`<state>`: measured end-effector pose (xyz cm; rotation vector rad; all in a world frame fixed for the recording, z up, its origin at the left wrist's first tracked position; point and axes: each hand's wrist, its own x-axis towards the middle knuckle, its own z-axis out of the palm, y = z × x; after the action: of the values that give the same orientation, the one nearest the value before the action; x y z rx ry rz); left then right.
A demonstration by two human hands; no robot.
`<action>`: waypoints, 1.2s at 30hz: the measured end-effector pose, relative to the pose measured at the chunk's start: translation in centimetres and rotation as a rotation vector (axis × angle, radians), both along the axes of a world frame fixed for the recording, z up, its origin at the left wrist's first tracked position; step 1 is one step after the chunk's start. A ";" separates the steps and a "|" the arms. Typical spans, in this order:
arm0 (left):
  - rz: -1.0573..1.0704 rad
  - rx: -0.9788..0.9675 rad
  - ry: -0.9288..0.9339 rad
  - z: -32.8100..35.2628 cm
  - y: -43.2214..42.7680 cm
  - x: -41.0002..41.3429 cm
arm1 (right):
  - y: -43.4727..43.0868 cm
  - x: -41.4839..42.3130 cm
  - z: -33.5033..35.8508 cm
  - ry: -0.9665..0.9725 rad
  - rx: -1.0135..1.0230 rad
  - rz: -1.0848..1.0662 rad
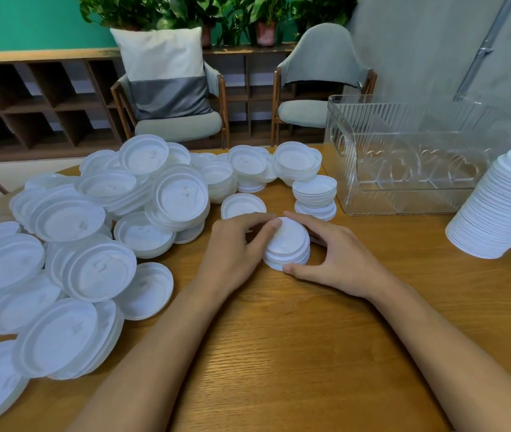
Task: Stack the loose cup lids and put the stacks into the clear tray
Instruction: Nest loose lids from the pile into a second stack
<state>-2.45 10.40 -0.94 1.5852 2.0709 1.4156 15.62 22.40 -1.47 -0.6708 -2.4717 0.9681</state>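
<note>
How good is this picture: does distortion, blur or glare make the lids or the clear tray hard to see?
Head view: the wide lens stretches the loose lids at the left edge, and the tall stack on the right leans; light is soft and even, shadows faint; the ribbed walls of the clear tray show pale glare; the small stack in the middle looks slightly soft.

Wooden table point(279, 353).
Two grey chairs with wooden frames behind it: one point(179, 127) carrying an upright white-and-grey cushion point(163, 73), the other point(319, 57) bare.
Dark cubby shelf point(29, 98) along a green wall point(23, 20), potted plants point(185, 10) on top.
Grey wall point(419, 42).
</note>
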 end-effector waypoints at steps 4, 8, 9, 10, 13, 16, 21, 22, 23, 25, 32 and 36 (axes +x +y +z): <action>-0.060 -0.118 0.119 -0.2 -0.1 -0.3 | 0.0 0.0 -0.1 0.003 0.007 0.002; -0.089 -0.113 0.071 -0.2 -0.1 -0.5 | 0.2 0.1 -0.1 -0.030 0.002 0.003; -0.098 -0.115 0.067 -0.2 -0.1 -0.5 | 0.2 0.1 -0.1 -0.045 0.005 0.002; -0.105 -0.121 0.064 -0.1 -0.2 -0.5 | 0.2 0.1 -0.1 -0.061 0.012 0.000; -0.110 -0.137 0.054 0.0 -0.2 -0.5 | 0.2 0.2 0.0 -0.101 0.048 -0.007; -0.116 -0.144 0.047 -0.1 -0.2 -0.6 | 0.1 0.2 0.1 -0.156 0.072 -0.019; -0.137 -0.167 0.069 -0.2 -0.1 -0.7 | 0.0 0.3 -0.1 -0.221 0.084 0.008; -0.144 -0.177 0.087 -0.3 0.0 -0.8 | 0.0 0.4 -0.1 -0.232 0.089 0.012; -0.151 -0.186 0.108 -0.3 0.1 -0.8 | 0.0 0.4 -0.1 -0.243 0.091 0.014; -0.168 -0.193 0.138 -0.4 0.0 -0.9 | -0.1 0.4 -0.1 -0.247 0.089 0.018; 0.019 0.022 0.288 -0.2 -0.3 -1.7 | -0.3 0.2 0.1 -0.201 0.085 -0.024; 0.112 -0.110 0.476 -1.5 0.1 -2.7 | -0.1 0.3 0.2 -0.192 0.080 -0.070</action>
<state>-5.17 10.53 -2.42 1.9313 2.4771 0.9988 15.97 22.27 -1.25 -0.8534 -2.6170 0.8075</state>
